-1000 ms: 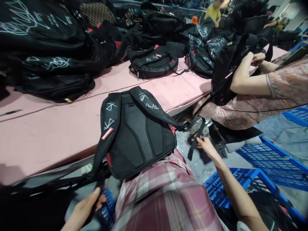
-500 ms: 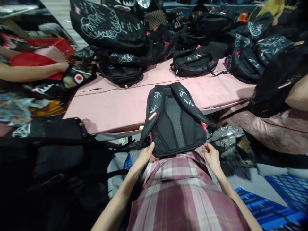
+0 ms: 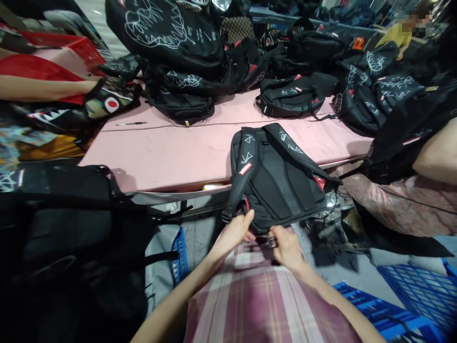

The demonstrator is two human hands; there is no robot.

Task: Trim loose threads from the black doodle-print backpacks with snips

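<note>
A black backpack (image 3: 274, 181) with white scribble print lies back-panel up, half on the pink table (image 3: 171, 152) and half against my plaid shirt. My left hand (image 3: 233, 233) is closed on the backpack's lower left edge, near the left strap's end. Close beside it, my right hand (image 3: 287, 247) is closed around a small dark piece at the bottom edge. What that piece is I cannot make out.
Several black backpacks (image 3: 178, 52) are piled along the table's far side. Another person's arm (image 3: 46, 88) reaches in at the left, a second person's arm (image 3: 435, 157) at the right. Blue crates (image 3: 417, 286) stand on the floor at my right. A dark bag heap (image 3: 71, 238) fills the lower left.
My view swung left. My right hand let go of the strap at the backpack's right side and came in to the bottom edge; both hands now meet at the lower middle.
</note>
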